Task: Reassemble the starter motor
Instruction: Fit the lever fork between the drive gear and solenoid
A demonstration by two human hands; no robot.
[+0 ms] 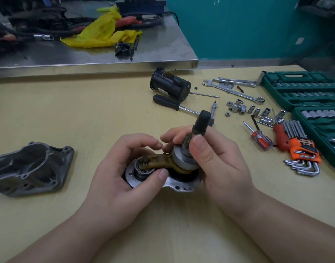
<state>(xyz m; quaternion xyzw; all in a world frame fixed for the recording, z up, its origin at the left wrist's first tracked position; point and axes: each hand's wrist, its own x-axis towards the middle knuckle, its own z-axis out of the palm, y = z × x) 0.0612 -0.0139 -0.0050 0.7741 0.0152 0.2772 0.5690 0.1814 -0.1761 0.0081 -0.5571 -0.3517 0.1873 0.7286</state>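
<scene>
A pale yellow wood-grain desk fills the lower and middle part of the view, its surface matte and evenly lit with only soft shadows. Along the desk's far edge, on the left side, stands a second bench with a stainless steel top; the metal is scuffed and throws back a dull reflection of the overhead light, and its front lip runs as a bright band to a rounded corner near the middle of the view. Behind the desk's far right corner rises a teal painted wall, flat and plain, with a grey strip running along its foot.
</scene>
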